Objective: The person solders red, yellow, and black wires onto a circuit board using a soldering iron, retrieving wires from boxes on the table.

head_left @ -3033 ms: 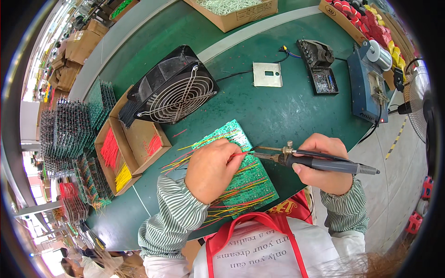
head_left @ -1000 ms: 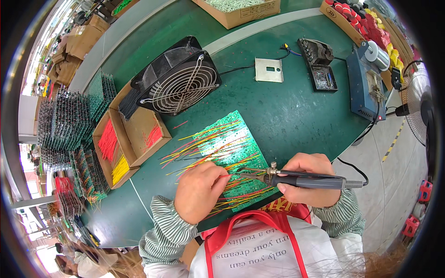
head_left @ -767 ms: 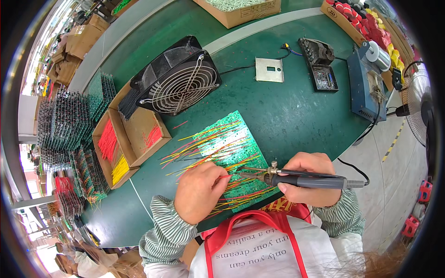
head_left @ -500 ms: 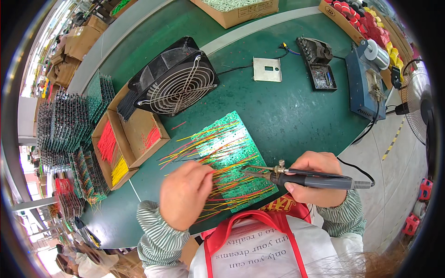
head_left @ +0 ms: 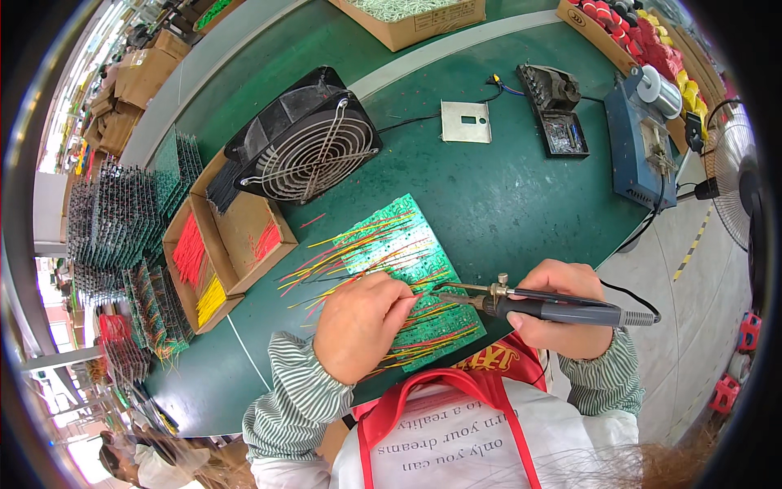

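Observation:
A green circuit board (head_left: 436,253) lies on the bench before me, with rows of thin red, yellow and black wires (head_left: 326,254) sticking out past its left side. My left hand (head_left: 362,326) is closed in a pinch over the board's middle, on a thin wire that its fingers almost wholly hide. My right hand (head_left: 562,306) grips the dark handle of a soldering iron (head_left: 558,310) with a thin metal feed tube clamped along it. The iron's tip and the tube's end meet the board close to my left fingertips.
A black fan (head_left: 314,147) stands behind a cardboard tray (head_left: 232,244) of cut wires. Stacked circuit boards (head_left: 122,216) fill the far left. Farther right are a metal plate (head_left: 466,122), a black holder (head_left: 554,110) and a blue solder feeder (head_left: 643,151) with its spool.
My left hand has moved right and slightly up, bringing its pinched fingertips to the soldering iron's tip. The iron has shifted only slightly, still in my right hand.

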Action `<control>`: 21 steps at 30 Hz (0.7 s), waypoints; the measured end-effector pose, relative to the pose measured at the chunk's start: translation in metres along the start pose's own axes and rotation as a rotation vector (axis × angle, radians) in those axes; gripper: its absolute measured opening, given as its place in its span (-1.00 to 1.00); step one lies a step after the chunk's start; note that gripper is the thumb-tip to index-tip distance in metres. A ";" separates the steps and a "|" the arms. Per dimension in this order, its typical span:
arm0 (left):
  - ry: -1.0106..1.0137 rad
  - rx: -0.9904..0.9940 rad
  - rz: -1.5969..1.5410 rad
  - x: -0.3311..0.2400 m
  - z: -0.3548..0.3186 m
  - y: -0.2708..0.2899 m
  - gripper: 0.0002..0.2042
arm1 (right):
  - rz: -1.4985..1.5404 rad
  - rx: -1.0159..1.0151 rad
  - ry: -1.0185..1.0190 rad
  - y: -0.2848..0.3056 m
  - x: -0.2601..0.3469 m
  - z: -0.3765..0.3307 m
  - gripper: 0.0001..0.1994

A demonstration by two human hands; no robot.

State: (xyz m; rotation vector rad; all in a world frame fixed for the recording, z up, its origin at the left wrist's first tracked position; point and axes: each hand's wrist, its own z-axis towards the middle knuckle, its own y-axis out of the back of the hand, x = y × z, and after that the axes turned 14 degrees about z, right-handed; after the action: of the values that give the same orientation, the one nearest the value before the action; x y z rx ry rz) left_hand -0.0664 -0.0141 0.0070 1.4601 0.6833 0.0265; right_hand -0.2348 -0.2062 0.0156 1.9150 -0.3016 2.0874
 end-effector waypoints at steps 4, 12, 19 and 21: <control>0.003 0.018 -0.015 -0.001 0.002 -0.002 -0.92 | -0.015 0.001 0.047 0.000 -0.004 0.002 -0.84; 0.024 0.030 0.021 -0.002 0.002 -0.004 -0.91 | -0.010 0.005 0.038 0.001 -0.002 0.004 -0.83; 0.027 0.039 0.040 -0.004 0.001 0.003 -0.94 | -0.002 -0.018 0.040 0.008 0.003 -0.001 -0.84; 0.038 -0.145 0.135 -0.005 0.001 0.012 -0.93 | -0.049 -0.033 0.027 0.010 0.004 -0.004 -0.83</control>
State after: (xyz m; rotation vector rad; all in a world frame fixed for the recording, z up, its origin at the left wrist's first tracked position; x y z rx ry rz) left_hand -0.0652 -0.0150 0.0200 1.3669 0.6001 0.2041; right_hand -0.2424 -0.2138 0.0197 1.8549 -0.2786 2.0626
